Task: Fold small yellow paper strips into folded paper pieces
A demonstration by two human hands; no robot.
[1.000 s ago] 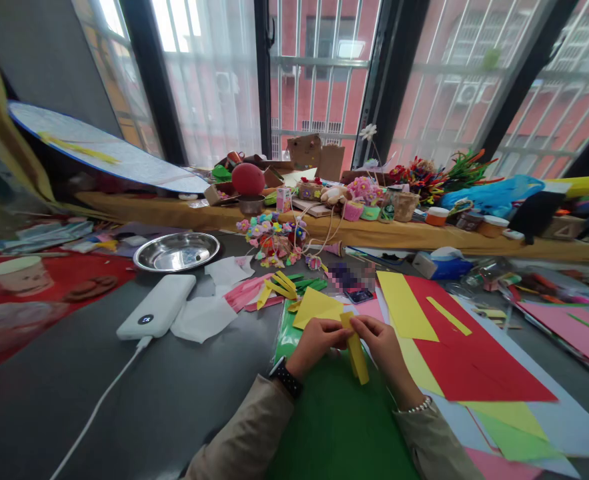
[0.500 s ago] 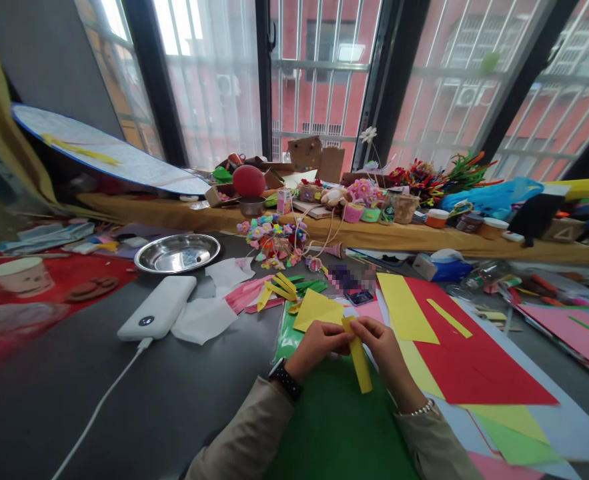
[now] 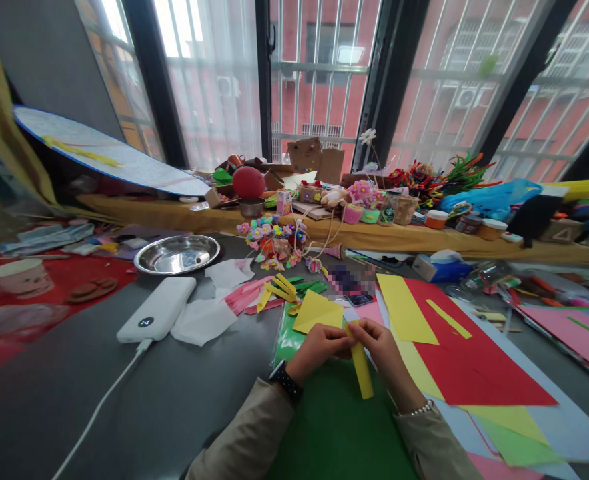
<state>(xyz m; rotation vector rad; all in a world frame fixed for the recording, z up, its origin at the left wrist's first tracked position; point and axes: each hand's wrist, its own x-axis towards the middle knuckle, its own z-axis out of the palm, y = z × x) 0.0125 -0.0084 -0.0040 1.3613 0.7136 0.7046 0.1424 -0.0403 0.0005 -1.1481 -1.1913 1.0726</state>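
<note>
Between my hands is a narrow yellow paper strip, pinched at its upper end, its lower end hanging toward me over a green mat. My left hand grips the strip's top from the left, fingers closed. On the other side my right hand pinches the same end between thumb and fingers. Just beyond them lies a yellow paper square. Several folded yellow paper pieces and green paper strips rest behind it. The fingertips hide part of the strip's top.
A white power bank with a cable and a metal dish stand at left. Red paper and other coloured sheets spread at right. A bunch of small colourful flowers sits at the back, below a crowded window ledge.
The strip's lower end has dipped slightly toward me and looks a little more curved. Both hands keep their hold and have barely moved.
</note>
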